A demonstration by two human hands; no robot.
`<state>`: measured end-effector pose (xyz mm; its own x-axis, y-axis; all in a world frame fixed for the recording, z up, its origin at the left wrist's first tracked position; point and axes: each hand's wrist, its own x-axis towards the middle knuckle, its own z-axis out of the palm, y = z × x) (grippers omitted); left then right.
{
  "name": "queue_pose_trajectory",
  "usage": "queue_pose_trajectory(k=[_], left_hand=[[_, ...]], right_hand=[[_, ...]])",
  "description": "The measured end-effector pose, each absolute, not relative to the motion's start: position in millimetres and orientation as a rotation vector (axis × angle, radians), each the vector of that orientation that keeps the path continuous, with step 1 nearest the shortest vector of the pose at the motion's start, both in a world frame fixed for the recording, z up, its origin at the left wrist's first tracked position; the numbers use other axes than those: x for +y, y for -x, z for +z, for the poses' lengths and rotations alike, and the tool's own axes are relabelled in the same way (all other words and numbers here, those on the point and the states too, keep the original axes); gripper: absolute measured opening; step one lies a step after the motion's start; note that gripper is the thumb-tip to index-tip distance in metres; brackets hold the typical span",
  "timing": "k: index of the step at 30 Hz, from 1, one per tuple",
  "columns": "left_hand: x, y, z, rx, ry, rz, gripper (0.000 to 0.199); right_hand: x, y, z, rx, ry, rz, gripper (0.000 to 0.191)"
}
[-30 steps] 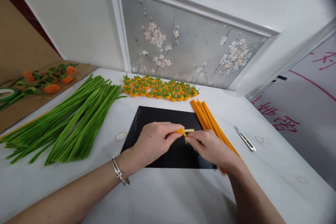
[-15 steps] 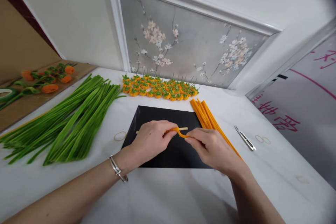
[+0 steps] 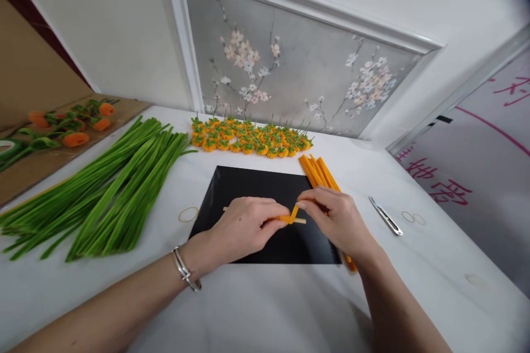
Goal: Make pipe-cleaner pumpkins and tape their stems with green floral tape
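My left hand [image 3: 248, 226] is closed around a thin wooden stick [image 3: 300, 221], whose two ends stick out past the fingers. An orange pipe cleaner [image 3: 293, 214] is coiled on the stick beside the left fingertips. Its free end rises to my right hand [image 3: 331, 212], which pinches it between thumb and forefinger. Both hands are above a black board [image 3: 273, 248] on the white table. Just beyond the right hand, a bundle of orange pipe cleaners [image 3: 318, 171] lies partly over the board's edge, its nearer part hidden by the hand.
Many green pipe cleaners [image 3: 124, 193] lie at left. Small orange pompoms with green tops [image 3: 248, 140] stand in rows at the back. Thread snips [image 3: 386, 216] and rubber bands [image 3: 413, 217] lie at right. Finished orange flowers [image 3: 77, 138] rest on cardboard [image 3: 25, 179] at far left.
The right hand has lifted the pipe cleaner's free end from below the stick to above it. The left hand and the stick have shifted slightly down and to the right.
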<state>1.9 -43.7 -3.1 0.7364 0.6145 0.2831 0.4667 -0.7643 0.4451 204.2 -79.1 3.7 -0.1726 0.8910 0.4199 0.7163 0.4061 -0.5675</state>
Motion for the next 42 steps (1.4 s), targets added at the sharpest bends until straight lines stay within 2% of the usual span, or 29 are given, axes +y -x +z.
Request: queue_pose_trajectory(k=[9,14,22,34,42], left_hand=[[-48,-3,-3,0.816,-2.503,0.729,0.015],[-46,-3,-4,0.824,-2.452,0.791,0.027],[-40,-1,-8,0.966,-2.402,0.874,0.025],[-37,2,-12,1.158,-2.55,0.754,0.022],[-39,0,-11,1.054,-2.665,0.586,0.021]], right_hand=[[-79,-206,-3,-2.108,1.466,0.414,0.023],[-81,-202,-4,-2.202,1.506,0.383,0.024],[-85,-195,-3,-2.303,1.493,0.354,0.028],[-89,-193,-1,-2.343,1.488,0.306,0.025],[-85,-197,-2,-2.12,1.39,0.283,0.022]])
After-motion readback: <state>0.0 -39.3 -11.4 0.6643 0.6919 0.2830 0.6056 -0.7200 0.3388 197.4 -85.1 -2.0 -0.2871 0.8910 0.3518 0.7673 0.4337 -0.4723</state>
